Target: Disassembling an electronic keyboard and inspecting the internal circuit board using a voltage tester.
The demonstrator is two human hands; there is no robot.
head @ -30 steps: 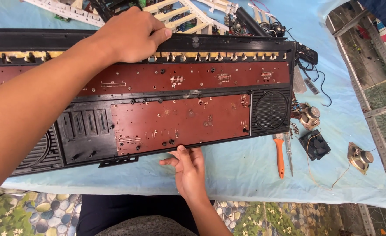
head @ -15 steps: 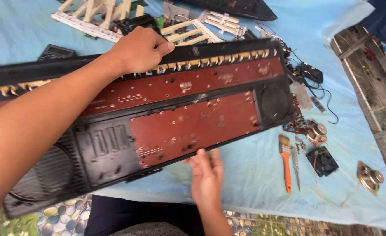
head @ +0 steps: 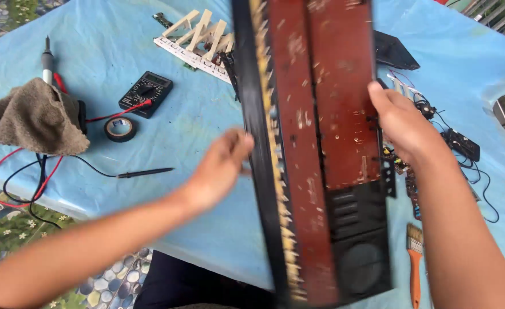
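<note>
Long keyboard chassis (head: 315, 154) held lengthwise, 12 to 6 o'clock, lifted above blue tabletop (head: 149, 51), motion-blurred. Right hand (head: 398, 123) clamps its 3 o'clock edge; left hand (head: 221, 169) at 9 o'clock edge, fingers curled, grip unclear through blur. Two-sided hold likely balances length. Open room at 9 o'clock before multimeter (head: 145, 92), tape roll (head: 120, 129), probe (head: 143, 172). Wires, brush (head: 415, 266) crowd 3–5 o'clock.

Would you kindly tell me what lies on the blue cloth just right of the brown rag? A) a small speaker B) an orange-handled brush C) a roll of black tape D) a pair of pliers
C: the roll of black tape lies flat on the blue cloth beside the brown rag, just below the black multimeter.
</note>
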